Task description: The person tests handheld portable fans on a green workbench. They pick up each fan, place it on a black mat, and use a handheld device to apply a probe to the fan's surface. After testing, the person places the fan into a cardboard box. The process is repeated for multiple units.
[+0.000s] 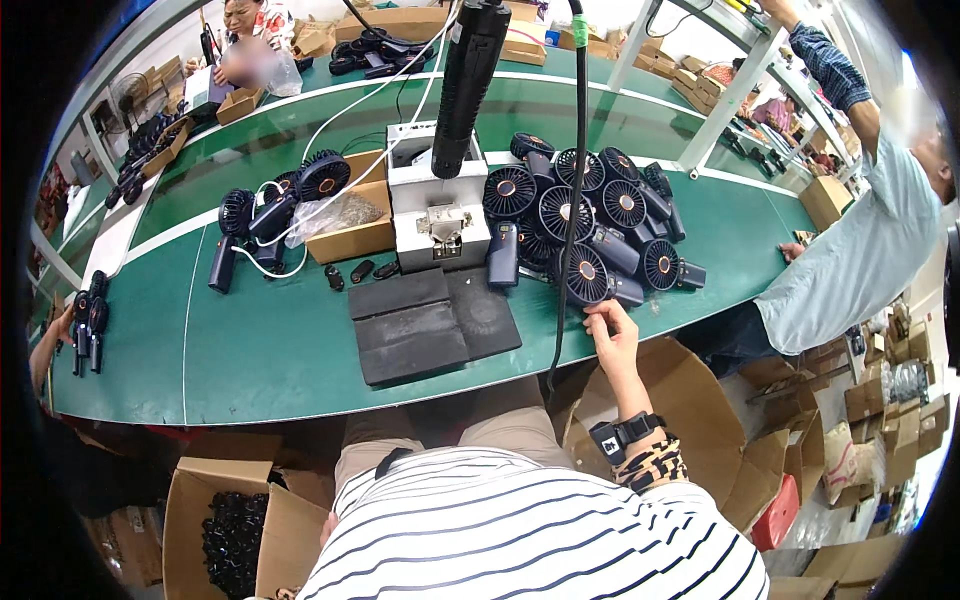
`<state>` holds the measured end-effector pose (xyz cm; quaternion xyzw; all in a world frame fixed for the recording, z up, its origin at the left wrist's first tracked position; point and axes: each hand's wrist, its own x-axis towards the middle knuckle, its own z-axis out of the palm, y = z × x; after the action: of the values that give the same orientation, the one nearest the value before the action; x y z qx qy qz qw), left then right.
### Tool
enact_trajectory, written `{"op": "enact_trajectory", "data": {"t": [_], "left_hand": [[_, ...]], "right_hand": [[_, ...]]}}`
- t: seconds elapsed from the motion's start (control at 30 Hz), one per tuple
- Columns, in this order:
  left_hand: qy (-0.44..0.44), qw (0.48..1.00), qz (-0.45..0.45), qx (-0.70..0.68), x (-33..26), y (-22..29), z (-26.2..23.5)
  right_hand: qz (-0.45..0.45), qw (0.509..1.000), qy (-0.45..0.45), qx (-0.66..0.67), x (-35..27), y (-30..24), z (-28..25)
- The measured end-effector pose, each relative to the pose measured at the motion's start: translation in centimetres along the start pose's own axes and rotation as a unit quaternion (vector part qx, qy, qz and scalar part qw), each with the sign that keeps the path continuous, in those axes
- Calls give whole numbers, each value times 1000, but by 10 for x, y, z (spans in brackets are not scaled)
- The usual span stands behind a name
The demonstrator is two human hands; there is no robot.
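Green desk (270, 350); right fingers (596, 312) bent at near fan (584, 275), grip uncertain; left fingers (329, 525) unreadable; tugging could topple fan pile (625, 204).

Green bench (270, 345) passable left of black pads (405, 338); cable (582, 90), fans (623, 203) obstruct right.

On the table (270, 350), the heap of handheld fans (623, 204) was lying immediately to the right of the machine (408, 210), and the blocks (405, 330) were just before it. To the left of the machine stood a carton (353, 245); farther left lay other fans (274, 216), while loose parts (361, 271) were at its front left.
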<state>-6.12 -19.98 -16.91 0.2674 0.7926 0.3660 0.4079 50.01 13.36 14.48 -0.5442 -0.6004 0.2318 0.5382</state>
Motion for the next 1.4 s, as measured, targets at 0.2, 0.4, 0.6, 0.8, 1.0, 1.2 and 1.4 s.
{"op": "enact_trajectory", "data": {"t": [0.2,0.4,0.6,0.8,1.0,1.2,1.4], "left_hand": [[88,990,-101,-47,-28,1,-11],[82,983,109,-125,-29,193,-16],[-120,920,356,-115,-48,402,27],[-285,846,438,-102,-42,508,91],[-401,799,441,-85,-42,563,169],[-510,774,362,-95,-48,554,228],[-556,787,247,-109,-43,555,207]], "right_hand": [[-16,992,101,68,-1,-13,-11],[-168,930,-97,-314,31,-85,-5],[-221,891,-69,-392,36,-76,0],[-174,964,63,-194,53,-127,-19],[-47,962,77,259,75,-114,-16],[70,892,14,447,57,-86,39],[-123,991,0,43,49,-82,38]]}}
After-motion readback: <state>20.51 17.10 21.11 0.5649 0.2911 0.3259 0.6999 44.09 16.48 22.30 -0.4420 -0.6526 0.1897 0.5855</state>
